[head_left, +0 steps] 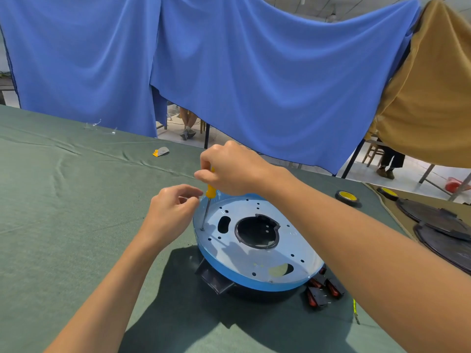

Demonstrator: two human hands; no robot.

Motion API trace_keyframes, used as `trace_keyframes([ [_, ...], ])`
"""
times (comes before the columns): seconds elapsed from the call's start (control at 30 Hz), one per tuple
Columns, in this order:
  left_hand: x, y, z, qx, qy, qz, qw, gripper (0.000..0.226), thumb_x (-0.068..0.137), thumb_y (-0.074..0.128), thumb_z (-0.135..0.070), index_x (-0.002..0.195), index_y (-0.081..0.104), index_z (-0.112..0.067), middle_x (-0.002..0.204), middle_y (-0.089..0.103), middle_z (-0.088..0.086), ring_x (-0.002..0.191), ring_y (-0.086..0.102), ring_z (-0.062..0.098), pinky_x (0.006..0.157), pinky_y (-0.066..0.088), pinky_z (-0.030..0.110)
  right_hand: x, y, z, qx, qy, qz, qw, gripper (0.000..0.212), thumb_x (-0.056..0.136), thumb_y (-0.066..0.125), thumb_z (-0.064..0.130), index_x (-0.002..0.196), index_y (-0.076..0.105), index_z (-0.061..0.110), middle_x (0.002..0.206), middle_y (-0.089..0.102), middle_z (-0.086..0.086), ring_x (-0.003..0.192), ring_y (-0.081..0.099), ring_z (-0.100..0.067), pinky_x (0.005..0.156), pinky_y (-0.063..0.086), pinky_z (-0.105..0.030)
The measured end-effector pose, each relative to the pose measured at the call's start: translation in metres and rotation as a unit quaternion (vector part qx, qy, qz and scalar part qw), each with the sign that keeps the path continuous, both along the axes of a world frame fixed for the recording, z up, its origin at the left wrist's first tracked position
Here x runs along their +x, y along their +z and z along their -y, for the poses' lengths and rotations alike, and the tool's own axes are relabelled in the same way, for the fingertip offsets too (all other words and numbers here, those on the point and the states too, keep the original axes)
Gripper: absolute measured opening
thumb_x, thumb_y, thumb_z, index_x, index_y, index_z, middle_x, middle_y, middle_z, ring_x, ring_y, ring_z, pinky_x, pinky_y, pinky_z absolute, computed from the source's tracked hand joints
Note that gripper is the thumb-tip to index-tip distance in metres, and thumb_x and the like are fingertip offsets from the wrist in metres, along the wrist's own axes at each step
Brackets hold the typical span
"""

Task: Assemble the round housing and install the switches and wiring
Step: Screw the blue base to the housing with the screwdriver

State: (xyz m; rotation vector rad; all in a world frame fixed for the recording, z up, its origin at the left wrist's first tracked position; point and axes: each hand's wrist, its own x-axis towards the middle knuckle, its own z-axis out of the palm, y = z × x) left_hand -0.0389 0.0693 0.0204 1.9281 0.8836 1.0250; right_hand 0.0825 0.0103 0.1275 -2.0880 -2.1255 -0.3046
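Hands work over a round housing on a table covered in green cloth. The left hand hovers just left of the housing's rim with its fingers loosely curled and thumb and forefinger close together. Whether they pinch a screw or nothing at all cannot be made out. Directly right of those fingertips stands a yellow-handled screwdriver, nearly upright, its tip set in a hole near the edge of the housing's pale blue top plate. The right hand grasps the handle from above, fingers wrapped round it. The likely trouble from here is the tip slipping out of the hole if the driver leans, which could scratch the plate or jab the left fingers so close beside the shaft. A screw started crooked could also bind. Beyond the left hand, well away, lies a small yellow and grey piece. Under the right forearm, against the housing's near side, sit black and red switches, not yet installed. Past the right forearm rests a roll of tape, then dark round plates. The right forearm crosses above the plate and hides part of it.
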Motion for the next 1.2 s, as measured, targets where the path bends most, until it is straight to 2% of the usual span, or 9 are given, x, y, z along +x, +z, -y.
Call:
trace_keyframes([
  [0.23,-0.007,0.004,0.001,0.045,-0.078,-0.095,0.991,0.029,0.08,0.063,-0.012,0.071,0.075,-0.038,0.1,0.057,-0.023,0.104,0.054,0.007,0.085,0.036,0.025,-0.01,-0.002,-0.001,0.044,-0.015,0.05,0.998,0.012,0.093,0.051,0.03,0.087,0.049,0.021,0.087,0.053,-0.003,0.081,0.053,-0.027,0.061,0.034,-0.035],
  [0.37,-0.008,0.006,0.003,0.054,-0.109,-0.124,0.985,0.008,0.071,0.072,-0.031,0.075,0.075,-0.037,0.102,0.055,-0.023,0.11,0.053,0.012,0.1,0.039,0.042,-0.014,0.0,0.001,0.048,-0.021,0.059,0.997,0.012,0.093,0.051,0.03,0.085,0.045,0.022,0.08,0.045,-0.002,0.078,0.049,-0.028,0.061,0.031,-0.034],
  [0.5,-0.007,0.005,0.004,0.071,-0.062,0.01,0.996,0.012,0.071,0.085,-0.021,0.072,0.075,-0.029,0.076,0.072,-0.016,0.075,0.063,-0.002,0.073,0.046,0.021,-0.016,-0.001,0.002,0.047,-0.063,0.066,0.995,0.032,0.091,0.05,0.024,0.068,0.03,0.015,0.067,0.029,0.0,0.071,0.041,-0.029,0.054,0.025,-0.033],
  [0.6,-0.006,0.005,0.004,0.06,-0.038,0.038,0.997,0.016,0.068,0.086,-0.013,0.07,0.077,-0.026,0.064,0.07,-0.021,0.059,0.06,-0.005,0.06,0.044,0.011,-0.022,0.002,0.003,0.022,-0.094,0.059,0.994,0.043,0.095,0.05,0.03,0.064,0.021,0.021,0.068,0.027,0.0,0.075,0.041,-0.029,0.061,0.029,-0.036],
  [0.73,-0.007,0.004,0.002,0.041,-0.034,0.035,0.998,0.016,0.07,0.086,-0.011,0.073,0.078,-0.025,0.066,0.071,-0.02,0.06,0.061,-0.004,0.065,0.049,0.018,-0.026,0.011,0.004,-0.053,-0.083,0.022,0.995,0.039,0.095,0.051,0.045,0.069,0.036,0.019,0.073,0.041,0.0,0.077,0.046,-0.027,0.052,0.027,-0.031],
  [0.8,-0.008,0.004,0.0,0.034,-0.042,0.033,0.998,0.018,0.071,0.085,-0.011,0.072,0.077,-0.027,0.068,0.072,-0.018,0.062,0.062,-0.005,0.065,0.05,0.018,-0.025,0.018,0.005,-0.095,-0.05,0.021,0.994,0.019,0.093,0.054,0.031,0.087,0.053,0.014,0.088,0.055,-0.007,0.085,0.056,-0.028,0.05,0.032,-0.029],
  [0.9,-0.009,0.003,0.0,0.033,-0.064,0.023,0.997,0.018,0.074,0.082,-0.009,0.074,0.078,-0.027,0.07,0.072,-0.02,0.064,0.062,-0.011,0.063,0.044,0.006,-0.024,0.026,0.008,-0.117,-0.028,0.028,0.992,0.017,0.088,0.057,0.011,0.102,0.064,0.004,0.094,0.063,-0.018,0.081,0.066,-0.031,0.046,0.036,-0.023],
  [1.03,-0.011,0.004,0.002,0.034,-0.103,0.009,0.994,0.018,0.08,0.077,-0.009,0.077,0.078,-0.027,0.077,0.075,-0.016,0.083,0.07,0.003,0.083,0.055,0.031,-0.021,0.024,0.01,-0.08,-0.034,0.03,0.996,0.015,0.089,0.064,0.022,0.082,0.055,0.012,0.082,0.062,-0.009,0.063,0.066,-0.019,0.051,0.048,-0.028],
  [1.2,-0.007,0.001,0.007,0.035,-0.074,0.024,0.996,0.017,0.07,0.086,-0.016,0.069,0.077,-0.031,0.068,0.073,-0.013,0.063,0.064,0.002,0.073,0.057,0.04,-0.019,0.017,0.004,-0.058,-0.065,0.002,0.996,0.027,0.088,0.055,0.016,0.064,0.044,0.012,0.053,0.058,-0.003,0.047,0.06,-0.016,0.038,0.034,-0.018],
])
